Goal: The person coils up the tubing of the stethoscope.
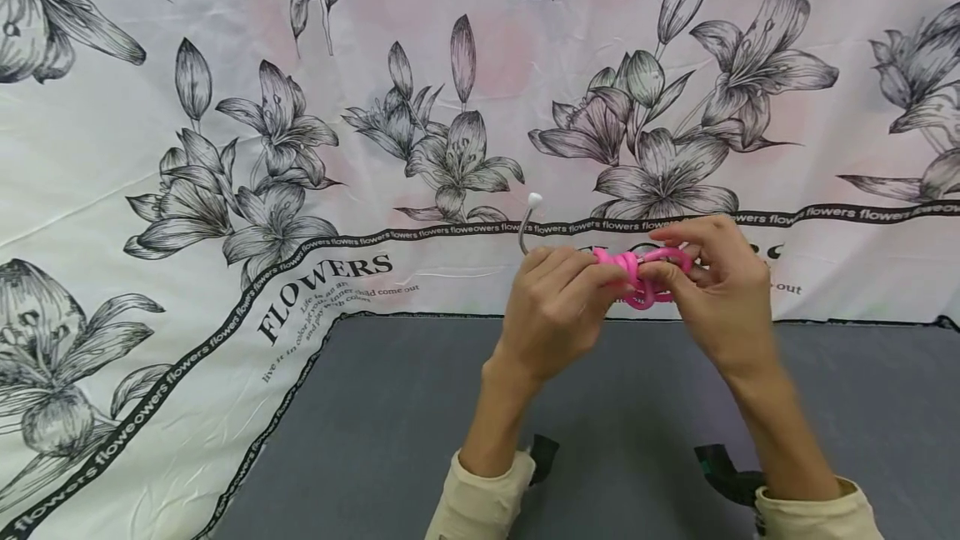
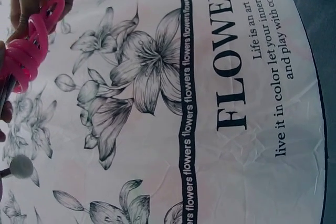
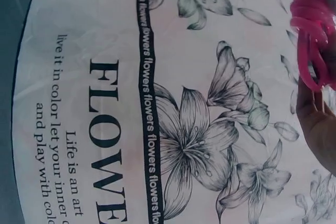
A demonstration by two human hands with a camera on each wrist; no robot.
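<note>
Bright pink tubing point(image 1: 641, 294), wound in several coils with a loop at one end, is held between both hands above the table. My left hand point(image 1: 555, 302) grips the coiled end, together with a thin metal rod that sticks out past the fingers, bends, and ends in a white knob point(image 1: 535, 200). At the loop end, thumb and fingers of my right hand point(image 1: 720, 298) pinch the pink tubing. The left wrist view shows the coils point(image 2: 26, 59) wrapped around something metallic, and the white knob point(image 2: 21, 166) below. In the right wrist view the pink loop point(image 3: 304, 64) hangs near the right fingers.
A white tablecloth point(image 1: 420, 273) with black lily prints and "FLOWERS" lettering covers the far part. Its dark-trimmed edge borders a grey surface point(image 1: 375, 423) nearer to me. Black straps point(image 1: 723, 473) show at both cuffs.
</note>
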